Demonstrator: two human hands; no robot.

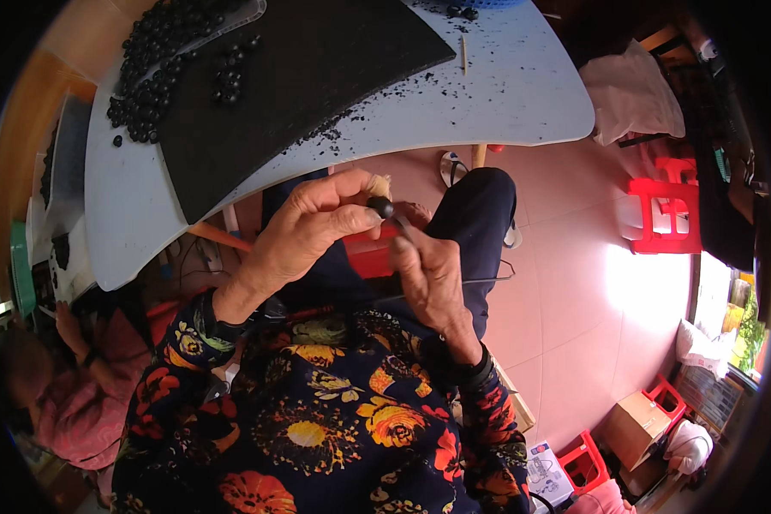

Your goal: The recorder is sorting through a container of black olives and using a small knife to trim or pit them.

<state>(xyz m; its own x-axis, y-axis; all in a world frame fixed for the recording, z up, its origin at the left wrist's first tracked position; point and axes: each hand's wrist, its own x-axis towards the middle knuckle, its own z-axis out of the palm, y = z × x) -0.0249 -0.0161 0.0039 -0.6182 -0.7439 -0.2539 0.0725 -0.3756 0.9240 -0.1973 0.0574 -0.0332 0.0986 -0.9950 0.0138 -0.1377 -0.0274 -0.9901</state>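
Observation:
My left hand (313, 218) is raised over my lap, thumb and fingers pinching a small black ball (380, 206). A pale wrap (379, 184) covers one of its fingertips. Close by on the right, my right hand (430, 274) is closed round a slim tool whose dark, narrow tip (400, 224) points at the ball. I cannot tell whether tip and ball touch. A thin bent metal rod (488, 279) sticks out beyond the right hand, perhaps part of the same tool. Many similar black balls (150, 94) lie heaped at the table's far left.
A dark mat (291, 77) lies on the pale table (522, 94), with black crumbs (334, 128) along its edge. A thin stick (464, 55) rests farther right. Red stools (664, 214) and a cardboard box (638, 424) stand on the right. Another person (86, 377) sits at lower left.

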